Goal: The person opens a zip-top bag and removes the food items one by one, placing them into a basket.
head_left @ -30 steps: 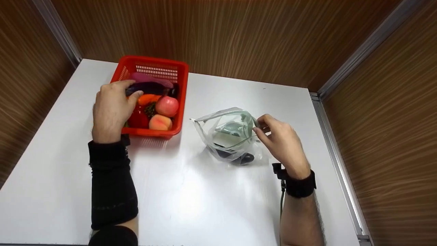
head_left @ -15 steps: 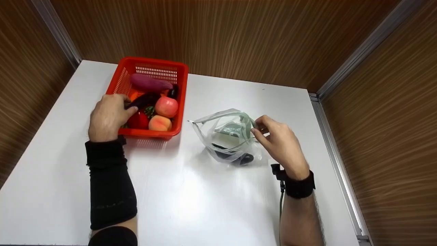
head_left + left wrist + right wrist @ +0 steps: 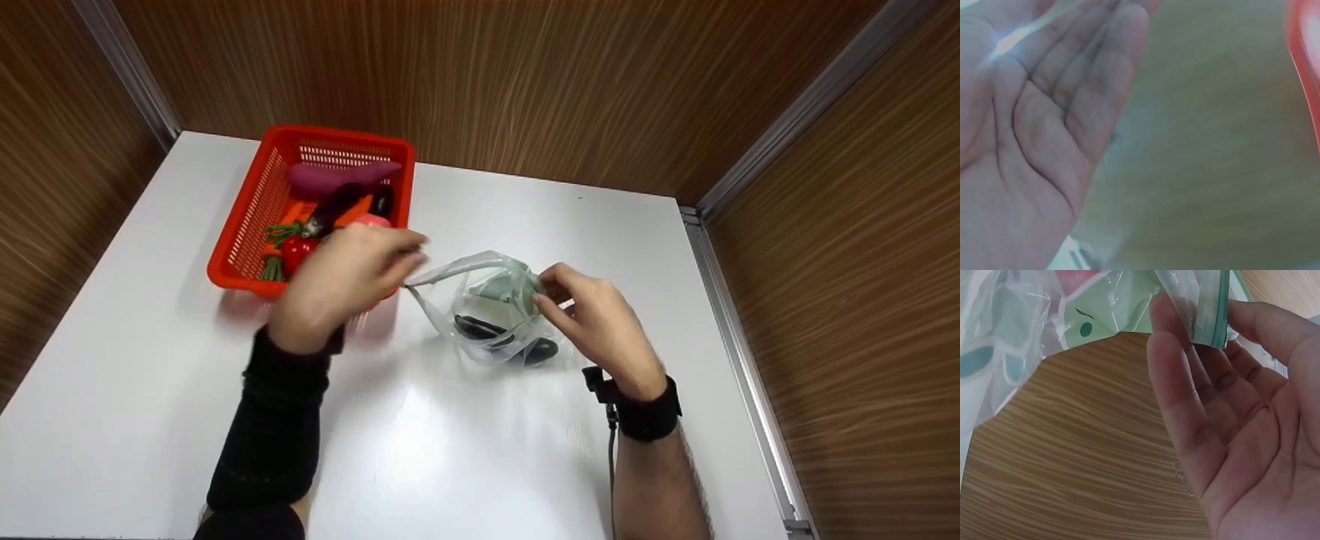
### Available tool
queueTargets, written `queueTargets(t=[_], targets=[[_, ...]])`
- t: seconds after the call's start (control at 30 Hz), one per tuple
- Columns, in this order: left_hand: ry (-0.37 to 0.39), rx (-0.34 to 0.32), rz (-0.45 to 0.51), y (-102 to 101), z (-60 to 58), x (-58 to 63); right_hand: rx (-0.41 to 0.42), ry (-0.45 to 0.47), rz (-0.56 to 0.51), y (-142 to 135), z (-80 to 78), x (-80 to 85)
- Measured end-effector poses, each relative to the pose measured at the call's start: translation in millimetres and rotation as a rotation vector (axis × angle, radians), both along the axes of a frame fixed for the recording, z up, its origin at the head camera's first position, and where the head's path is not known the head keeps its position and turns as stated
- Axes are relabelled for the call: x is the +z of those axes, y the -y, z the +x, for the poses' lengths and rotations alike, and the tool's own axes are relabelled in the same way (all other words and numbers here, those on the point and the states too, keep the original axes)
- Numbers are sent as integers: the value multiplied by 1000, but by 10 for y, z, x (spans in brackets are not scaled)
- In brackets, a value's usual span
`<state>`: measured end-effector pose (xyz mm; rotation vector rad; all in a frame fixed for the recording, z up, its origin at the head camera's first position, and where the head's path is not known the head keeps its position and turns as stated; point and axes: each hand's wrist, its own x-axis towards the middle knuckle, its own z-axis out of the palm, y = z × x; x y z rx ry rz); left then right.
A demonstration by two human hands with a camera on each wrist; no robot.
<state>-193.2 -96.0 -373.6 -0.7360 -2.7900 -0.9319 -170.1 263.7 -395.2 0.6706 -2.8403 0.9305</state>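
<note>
A clear zip-top bag (image 3: 491, 300) with a green zip strip and pale green print stands with its mouth spread on the white table. Dark, shiny elongated produce (image 3: 541, 351) shows in its lower part. My right hand (image 3: 600, 322) pinches the zip edge between thumb and fingers, plainly seen in the right wrist view. My left hand (image 3: 349, 274), blurred, is over the right front of the red basket (image 3: 247, 283), its fingertips close to the bag's left corner. Its palm (image 3: 1022, 146) and extended fingers show no held thing. A dark eggplant (image 3: 334, 208) lies in the basket.
Also in the basket are a long purple vegetable (image 3: 330, 178), carrots with green tops (image 3: 271, 266), a shiny red vegetable (image 3: 296, 251) and a mostly hidden pink fruit (image 3: 373, 220). Wood-grain panels (image 3: 480, 82) wall the table's back and sides.
My left hand has let go of the eggplant, which now lies slanted in the basket, and has swung right towards the bag. My right hand has drawn the bag's edge slightly left.
</note>
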Motion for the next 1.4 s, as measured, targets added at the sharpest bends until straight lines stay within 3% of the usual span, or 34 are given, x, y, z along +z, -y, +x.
queueTargets(t=[0.1, 0.17, 0.27, 0.37, 0.47, 0.57, 0.67, 0.8, 0.97, 1.13, 1.27, 1.4], targets=[[6, -124, -26, -249, 43, -26, 7, 6, 2, 21, 27, 6], [8, -163, -52, -380, 71, -55, 10, 5, 0, 30, 39, 8], [-44, -168, -111, -511, 112, -92, 7, -9, -5, 33, 44, 4], [-125, -125, -145, -561, 168, -105, -15, -30, -19, 25, 33, -3], [-173, -95, -133, -557, 232, -77, -54, -58, -48, 14, 14, 0], [-188, -109, -109, -556, 283, -42, -73, -62, -99, 12, 13, 17], [-151, -163, -86, -601, 313, -39, -49, -39, -163, 38, 36, 32], [-79, -211, -59, -752, 314, -121, 42, 7, -223, 103, 95, 32], [-25, -166, -11, -935, 288, -237, 158, 3, -156, 171, 162, 23], [-4, -144, 77, -972, 243, -247, 209, -50, -76, 169, 164, 32], [-19, -160, 155, -926, 181, -226, 157, -50, -119, 100, 109, 54], [-86, -172, 207, -875, 121, -223, 18, -65, -192, 8, 38, 54]])
